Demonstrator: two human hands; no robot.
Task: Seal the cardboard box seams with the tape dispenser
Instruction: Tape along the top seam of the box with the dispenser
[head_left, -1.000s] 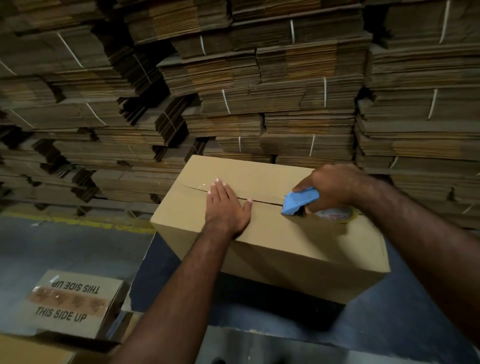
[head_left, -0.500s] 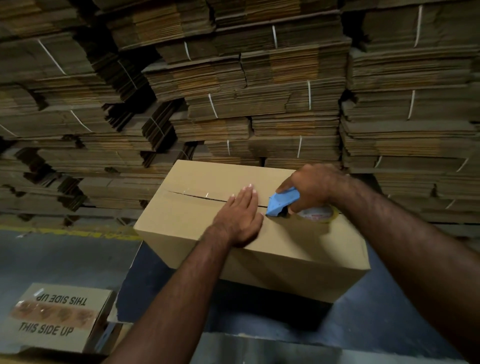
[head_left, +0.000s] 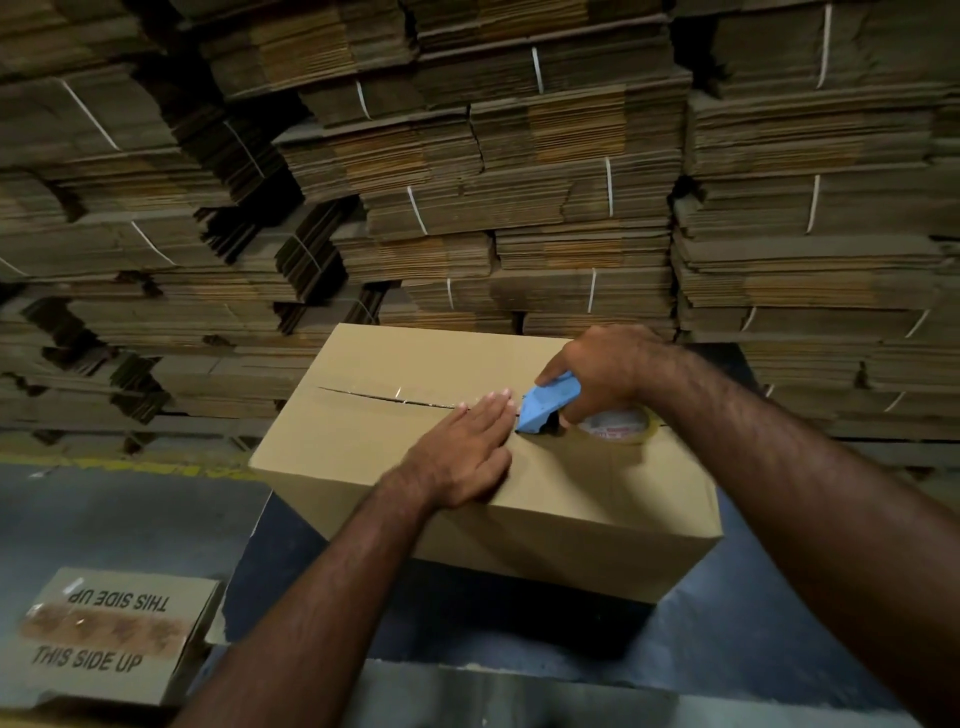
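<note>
Left hand (head_left: 462, 457) presses flat on the box (head_left: 597, 499); right hand (head_left: 602, 371) grips the tape dispenser (head_left: 545, 405); tape could wrinkle if the flaps spring apart.

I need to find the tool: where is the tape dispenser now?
In the head view, the tape dispenser is right of centre on the box, on its seam, gripped by the right hand, just beyond the left hand's fingertips.
</note>
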